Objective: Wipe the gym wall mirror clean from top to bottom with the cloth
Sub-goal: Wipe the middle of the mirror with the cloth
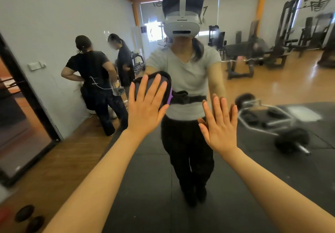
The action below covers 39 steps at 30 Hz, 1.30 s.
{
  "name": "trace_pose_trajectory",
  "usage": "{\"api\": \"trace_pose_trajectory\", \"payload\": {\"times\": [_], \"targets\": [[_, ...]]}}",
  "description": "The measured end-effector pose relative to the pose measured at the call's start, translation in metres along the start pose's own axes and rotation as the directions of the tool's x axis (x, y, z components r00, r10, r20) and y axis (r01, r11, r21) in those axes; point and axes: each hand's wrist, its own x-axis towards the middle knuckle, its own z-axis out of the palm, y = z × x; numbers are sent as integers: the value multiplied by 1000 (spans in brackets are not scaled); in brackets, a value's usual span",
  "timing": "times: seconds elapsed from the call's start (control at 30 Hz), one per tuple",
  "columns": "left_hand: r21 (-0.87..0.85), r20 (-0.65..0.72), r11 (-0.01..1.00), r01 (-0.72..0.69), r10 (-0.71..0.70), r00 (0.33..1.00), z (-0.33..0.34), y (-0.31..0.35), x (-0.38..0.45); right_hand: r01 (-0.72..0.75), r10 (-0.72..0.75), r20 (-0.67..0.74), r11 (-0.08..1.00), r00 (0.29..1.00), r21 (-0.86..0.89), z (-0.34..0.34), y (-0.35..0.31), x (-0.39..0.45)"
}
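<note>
Cloth (164,86), dark with a purple edge: I am pressing it flat against the mirror (272,91) under my left hand (145,106), fingers straight and spread, so that it is showing only past my fingertips and toward the thumb side. It is looking soft, light and limp; judged so, it is likely to bunch or slip from under the palm unless I am keeping even pressure across it. My right hand (220,126) is lying flat and empty on the glass beside it, fingers straight. The glass is probably smooth and rigid, taking pressure best when spread broadly.
</note>
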Motion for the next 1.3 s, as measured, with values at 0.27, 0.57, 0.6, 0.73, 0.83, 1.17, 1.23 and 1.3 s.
{"api": "trace_pose_trajectory", "payload": {"times": [0.27,0.57,0.6,0.73,0.83,1.17,1.23,1.3], "targets": [[94,165,995,-45,29,986,22,45,-110,-2,2,2,1000,1000,-2,1,0,0],[97,274,995,-14,-13,962,10,46,-107,-5,4,25,998,1000,70,-1,0,0],[100,269,995,2,-29,963,8,43,-101,-2,0,31,997,1000,80,-1,0,-1],[31,184,989,148,-151,971,-6,20,-50,-5,-2,58,993,998,115,-2,1,-2],[-1,115,976,216,-214,970,-19,-9,-3,-1,-8,80,993,997,118,-5,2,-2],[122,162,988,100,-119,980,-28,-33,15,-8,-7,96,988,995,157,-11,0,0],[112,158,990,87,-104,982,-28,-36,15,-26,9,92,983,996,184,-14,-6,3],[83,151,993,81,-92,984,-26,-38,15,-25,8,74,973,997,229,-18,-17,7]]}}
